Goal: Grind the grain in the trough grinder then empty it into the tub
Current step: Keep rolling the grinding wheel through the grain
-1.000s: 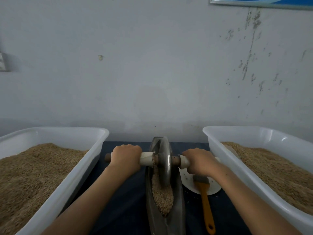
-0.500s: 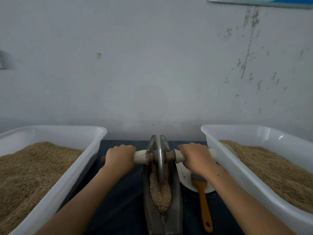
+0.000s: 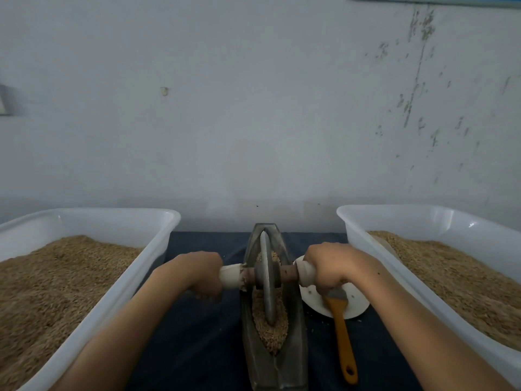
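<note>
A dark metal trough grinder (image 3: 273, 365) lies lengthwise on the dark cloth between my arms, with grain (image 3: 272, 331) heaped in its groove. A grey metal wheel (image 3: 267, 280) stands upright in the groove on a wooden axle with pale handle ends. My left hand (image 3: 198, 273) is closed around the left handle. My right hand (image 3: 328, 266) is closed around the right handle. A white tub (image 3: 158, 244) on the left and a white tub (image 3: 355, 232) on the right both hold grain.
A white plate (image 3: 352, 306) sits right of the trough, and an orange-handled brush (image 3: 342, 334) lies across it toward me. The pale wall stands just behind the tubs. Dark cloth (image 3: 197, 345) covers the table between the tubs.
The wheel rolled away to the far end of the trough, then came back toward me, and both hands moved with the handles.
</note>
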Tool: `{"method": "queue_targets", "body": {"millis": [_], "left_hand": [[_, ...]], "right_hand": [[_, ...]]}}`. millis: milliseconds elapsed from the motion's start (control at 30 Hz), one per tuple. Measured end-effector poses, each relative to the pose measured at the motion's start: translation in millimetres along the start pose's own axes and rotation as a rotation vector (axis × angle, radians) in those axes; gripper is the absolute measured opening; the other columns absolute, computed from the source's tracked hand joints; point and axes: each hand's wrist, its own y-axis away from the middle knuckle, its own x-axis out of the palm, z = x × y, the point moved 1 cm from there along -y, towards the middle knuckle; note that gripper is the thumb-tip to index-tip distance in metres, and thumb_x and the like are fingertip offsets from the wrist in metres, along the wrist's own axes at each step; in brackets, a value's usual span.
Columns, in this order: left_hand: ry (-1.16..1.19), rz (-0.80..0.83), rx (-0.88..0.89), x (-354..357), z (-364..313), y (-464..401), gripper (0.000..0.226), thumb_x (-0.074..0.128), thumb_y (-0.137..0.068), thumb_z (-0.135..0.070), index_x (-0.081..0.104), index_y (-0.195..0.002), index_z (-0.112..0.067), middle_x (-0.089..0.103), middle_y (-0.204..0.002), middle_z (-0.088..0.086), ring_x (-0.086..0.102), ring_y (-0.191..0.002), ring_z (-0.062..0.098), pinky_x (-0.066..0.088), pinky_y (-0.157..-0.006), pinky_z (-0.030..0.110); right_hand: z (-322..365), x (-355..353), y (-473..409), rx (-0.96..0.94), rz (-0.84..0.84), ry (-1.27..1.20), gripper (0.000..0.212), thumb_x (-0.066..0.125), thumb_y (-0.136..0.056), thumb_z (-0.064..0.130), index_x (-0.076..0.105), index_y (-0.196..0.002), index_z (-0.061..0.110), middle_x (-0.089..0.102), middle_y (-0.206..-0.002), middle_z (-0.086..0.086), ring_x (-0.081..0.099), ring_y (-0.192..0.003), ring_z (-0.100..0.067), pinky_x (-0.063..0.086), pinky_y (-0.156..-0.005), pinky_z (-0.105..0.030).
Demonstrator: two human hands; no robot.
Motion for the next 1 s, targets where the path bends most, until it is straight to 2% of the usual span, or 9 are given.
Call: {"method": "queue_targets", "body": {"millis": [67, 133, 233, 367, 467, 600, 700, 800, 1000], "left_hand": [[-0.010, -0.052, -0.017, 0.9, -0.8, -0.9, 0.028, 0.072, -0.072, -0.030, 0.062, -0.097, -0.022, 0.065, -0.079, -0.006, 0.060, -0.071, 0.010, 0.043, -0.067, 0.026], [-0.078, -0.189, -0.041, 2.1, -3.1, -3.0, 0.036, 0.070, -0.075, -0.033, 0.059, -0.107, -0.023, 0.065, -0.097, -0.002, 0.060, -0.084, 0.016, 0.041, -0.070, 0.028], [-0.121, -0.403, -0.065, 5.3, -6.8, -6.7, 0.028, 0.061, -0.082, -0.030, 0.057, -0.109, -0.022, 0.062, -0.101, -0.001, 0.059, -0.090, 0.019, 0.037, -0.069, 0.029], [-0.086, -0.449, -0.085, 7.9, -7.8, -8.8, 0.027, 0.059, -0.085, -0.027, 0.057, -0.111, -0.022, 0.062, -0.102, -0.001, 0.060, -0.092, 0.019, 0.038, -0.070, 0.028], [-0.099, -0.407, -0.068, 6.8, -7.1, -6.0, 0.030, 0.060, -0.085, -0.030, 0.056, -0.113, -0.021, 0.062, -0.102, -0.001, 0.060, -0.092, 0.018, 0.040, -0.071, 0.028], [-0.144, -0.218, -0.048, -0.4, -6.7, 2.9, 0.044, 0.067, -0.078, -0.035, 0.055, -0.116, -0.019, 0.062, -0.106, 0.000, 0.057, -0.089, 0.018, 0.038, -0.072, 0.030], [-0.151, -0.142, -0.052, -3.2, -7.0, 5.8, 0.048, 0.070, -0.075, -0.036, 0.054, -0.117, -0.019, 0.062, -0.105, 0.000, 0.054, -0.084, 0.017, 0.039, -0.073, 0.030], [-0.127, -0.160, -0.061, -2.3, -6.8, 3.9, 0.046, 0.069, -0.076, -0.035, 0.054, -0.117, -0.019, 0.062, -0.105, -0.001, 0.054, -0.085, 0.017, 0.039, -0.073, 0.029], [-0.104, -0.485, -0.108, 6.2, -9.3, -5.6, 0.026, 0.057, -0.086, -0.028, 0.056, -0.111, -0.022, 0.062, -0.103, -0.001, 0.060, -0.093, 0.019, 0.038, -0.070, 0.028]], "right_hand": [[1.6, 1.6, -1.9, 0.006, -0.072, 0.012, 0.030, 0.071, -0.078, 0.019, 0.062, -0.107, 0.019, 0.059, -0.084, 0.001, 0.056, -0.074, -0.014, 0.044, -0.062, -0.026], [1.7, 4.5, -5.0, 0.019, -0.173, 0.007, 0.024, 0.068, -0.080, 0.017, 0.063, -0.103, 0.019, 0.059, -0.084, 0.001, 0.056, -0.075, -0.016, 0.041, -0.063, -0.027], [1.7, 10.1, -7.9, 0.040, -0.358, -0.019, 0.013, 0.060, -0.085, 0.014, 0.060, -0.097, 0.021, 0.057, -0.085, 0.002, 0.054, -0.077, -0.018, 0.039, -0.068, -0.030], [4.2, 17.3, -11.3, 0.024, -0.526, -0.007, 0.012, 0.058, -0.087, 0.014, 0.054, -0.092, 0.024, 0.063, -0.092, 0.001, 0.058, -0.083, -0.019, 0.040, -0.070, -0.030], [-0.3, 11.6, -8.2, 0.008, -0.367, 0.004, 0.016, 0.062, -0.085, 0.015, 0.058, -0.099, 0.023, 0.061, -0.092, 0.001, 0.057, -0.083, -0.018, 0.040, -0.072, -0.030], [-7.4, 2.8, -0.3, 0.005, 0.036, -0.078, 0.028, 0.071, -0.076, 0.011, 0.060, -0.102, 0.017, 0.062, -0.090, -0.001, 0.059, -0.078, -0.015, 0.048, -0.069, -0.028], [-8.0, 4.3, 0.5, 0.027, 0.136, -0.128, 0.036, 0.070, -0.074, 0.005, 0.063, -0.109, 0.013, 0.067, -0.098, -0.006, 0.063, -0.081, -0.017, 0.052, -0.070, -0.028], [-7.6, 4.9, -4.2, 0.008, 0.022, -0.088, 0.027, 0.071, -0.076, 0.012, 0.061, -0.100, 0.017, 0.062, -0.088, 0.000, 0.061, -0.079, -0.015, 0.049, -0.070, -0.028], [-4.5, 22.0, -17.7, -0.003, -0.544, -0.031, 0.013, 0.056, -0.087, 0.016, 0.053, -0.087, 0.028, 0.062, -0.088, 0.004, 0.058, -0.079, -0.019, 0.042, -0.069, -0.031]]}}
